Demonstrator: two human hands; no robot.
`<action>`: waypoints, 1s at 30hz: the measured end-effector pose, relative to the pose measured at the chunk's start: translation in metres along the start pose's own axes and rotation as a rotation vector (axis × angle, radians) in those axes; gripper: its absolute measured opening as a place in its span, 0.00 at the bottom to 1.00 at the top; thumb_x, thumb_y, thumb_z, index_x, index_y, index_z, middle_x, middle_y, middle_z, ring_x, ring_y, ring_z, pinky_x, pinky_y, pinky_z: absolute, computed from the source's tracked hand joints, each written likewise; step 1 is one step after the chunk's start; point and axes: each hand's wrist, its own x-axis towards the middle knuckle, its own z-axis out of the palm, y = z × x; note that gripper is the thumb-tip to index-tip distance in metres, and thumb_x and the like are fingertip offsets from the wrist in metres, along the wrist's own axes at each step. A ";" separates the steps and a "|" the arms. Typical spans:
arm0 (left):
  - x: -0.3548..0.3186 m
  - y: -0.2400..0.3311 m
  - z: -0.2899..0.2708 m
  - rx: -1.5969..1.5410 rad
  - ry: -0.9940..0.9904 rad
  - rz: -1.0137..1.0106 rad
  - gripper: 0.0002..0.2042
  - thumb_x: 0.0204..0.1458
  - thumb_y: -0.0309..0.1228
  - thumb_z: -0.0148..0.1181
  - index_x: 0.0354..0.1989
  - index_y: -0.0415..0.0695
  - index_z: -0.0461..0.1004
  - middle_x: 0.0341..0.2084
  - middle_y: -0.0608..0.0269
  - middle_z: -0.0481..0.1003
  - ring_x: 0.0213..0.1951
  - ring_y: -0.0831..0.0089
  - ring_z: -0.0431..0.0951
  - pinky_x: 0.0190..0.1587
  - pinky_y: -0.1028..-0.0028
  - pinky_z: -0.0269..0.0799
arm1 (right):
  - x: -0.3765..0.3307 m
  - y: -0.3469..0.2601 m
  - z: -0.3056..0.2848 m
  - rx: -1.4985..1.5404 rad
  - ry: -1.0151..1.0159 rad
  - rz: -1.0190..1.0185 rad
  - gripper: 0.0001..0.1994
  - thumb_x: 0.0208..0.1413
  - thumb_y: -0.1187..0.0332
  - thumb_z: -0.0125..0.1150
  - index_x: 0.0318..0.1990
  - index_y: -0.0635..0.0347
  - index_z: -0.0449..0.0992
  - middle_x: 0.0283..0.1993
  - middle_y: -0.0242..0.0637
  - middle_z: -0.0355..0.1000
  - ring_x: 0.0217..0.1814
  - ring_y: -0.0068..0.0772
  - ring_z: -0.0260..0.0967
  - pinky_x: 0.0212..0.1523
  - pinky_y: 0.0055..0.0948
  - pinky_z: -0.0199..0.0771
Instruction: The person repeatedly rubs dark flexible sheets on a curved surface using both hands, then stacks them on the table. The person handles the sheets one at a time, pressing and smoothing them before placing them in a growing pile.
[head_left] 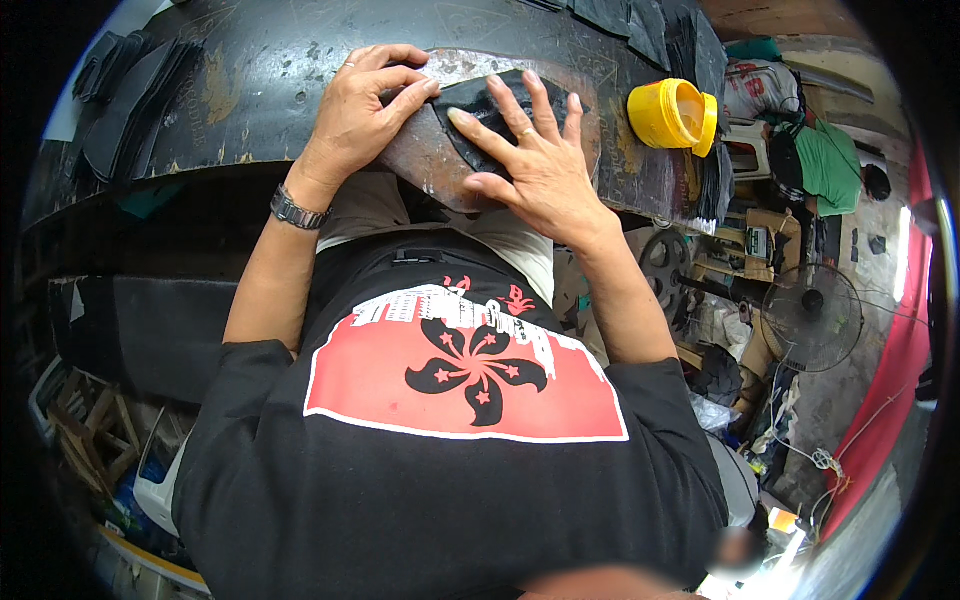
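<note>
A black, leather-like sheet piece (463, 150) lies on a worn, brownish board (420, 172) at the near edge of the dark table. Flat on the piece rests my right hand (545, 165), fingers spread, pressing on it and holding nothing. My left hand (370, 105), with a watch on its wrist, is at the board's left side. Its fingers are curled, with thumb and forefinger close together near the piece's left corner. Whatever they pinch, if anything, is hidden.
An opened yellow tub (655, 113) of pale paste stands right of the board. Stacks of black cut pieces (135, 105) lie at the table's left, and more black sheets (630, 30) at the back right. A standing fan (812, 305) and clutter fill the floor on the right.
</note>
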 end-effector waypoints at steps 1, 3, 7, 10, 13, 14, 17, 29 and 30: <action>0.000 0.000 0.000 -0.003 0.000 -0.002 0.10 0.57 0.37 0.65 0.36 0.46 0.86 0.48 0.63 0.81 0.53 0.60 0.76 0.58 0.64 0.70 | 0.003 0.000 0.003 -0.020 0.024 -0.031 0.33 0.60 0.33 0.48 0.72 0.24 0.63 0.81 0.38 0.47 0.84 0.53 0.32 0.73 0.76 0.27; 0.000 0.000 0.001 -0.003 0.013 -0.007 0.09 0.57 0.37 0.65 0.36 0.46 0.86 0.48 0.64 0.81 0.53 0.60 0.76 0.58 0.64 0.70 | 0.004 0.000 0.004 0.041 -0.035 -0.032 0.33 0.62 0.33 0.47 0.73 0.24 0.62 0.82 0.38 0.43 0.84 0.54 0.29 0.74 0.74 0.26; 0.000 0.001 0.001 0.007 0.024 -0.006 0.09 0.56 0.37 0.66 0.35 0.45 0.85 0.47 0.63 0.81 0.52 0.60 0.77 0.57 0.64 0.70 | -0.010 -0.001 0.001 0.085 -0.145 -0.029 0.35 0.62 0.31 0.41 0.74 0.25 0.59 0.83 0.39 0.39 0.85 0.54 0.26 0.75 0.72 0.25; 0.001 0.002 0.001 -0.018 0.027 -0.001 0.10 0.55 0.37 0.67 0.34 0.44 0.85 0.47 0.62 0.81 0.52 0.60 0.77 0.57 0.64 0.71 | -0.029 0.003 -0.004 0.238 -0.175 0.023 0.36 0.61 0.27 0.33 0.72 0.27 0.65 0.83 0.37 0.39 0.85 0.53 0.23 0.75 0.69 0.19; 0.001 0.003 0.001 -0.032 0.027 -0.007 0.10 0.54 0.37 0.68 0.34 0.43 0.85 0.47 0.62 0.81 0.52 0.59 0.77 0.57 0.64 0.71 | -0.039 0.018 -0.014 0.428 -0.062 0.075 0.31 0.66 0.32 0.36 0.62 0.33 0.78 0.81 0.39 0.46 0.84 0.55 0.29 0.74 0.72 0.20; 0.001 0.003 0.001 -0.037 0.025 -0.011 0.10 0.54 0.37 0.68 0.34 0.43 0.85 0.47 0.62 0.81 0.52 0.59 0.77 0.56 0.64 0.71 | -0.040 0.026 -0.019 0.531 0.027 0.130 0.29 0.68 0.37 0.39 0.59 0.39 0.80 0.80 0.40 0.51 0.84 0.55 0.32 0.74 0.72 0.22; 0.001 0.004 0.001 -0.034 0.028 -0.016 0.10 0.54 0.37 0.69 0.33 0.43 0.84 0.46 0.62 0.81 0.51 0.60 0.77 0.56 0.64 0.71 | -0.033 0.038 -0.020 0.128 0.193 0.267 0.26 0.66 0.40 0.48 0.58 0.43 0.81 0.75 0.41 0.60 0.83 0.51 0.38 0.73 0.75 0.26; 0.001 0.002 0.002 -0.003 0.039 0.006 0.10 0.54 0.37 0.69 0.33 0.43 0.84 0.46 0.62 0.81 0.51 0.60 0.77 0.56 0.64 0.71 | -0.014 -0.010 -0.009 -0.193 0.037 0.009 0.41 0.55 0.28 0.48 0.69 0.42 0.68 0.77 0.37 0.56 0.83 0.45 0.40 0.74 0.74 0.27; 0.001 0.002 0.002 0.003 0.042 0.008 0.10 0.54 0.37 0.69 0.33 0.43 0.84 0.46 0.62 0.81 0.52 0.60 0.77 0.56 0.64 0.71 | -0.014 -0.017 -0.007 -0.153 0.024 -0.004 0.40 0.56 0.29 0.48 0.71 0.38 0.66 0.78 0.37 0.55 0.83 0.46 0.40 0.73 0.74 0.29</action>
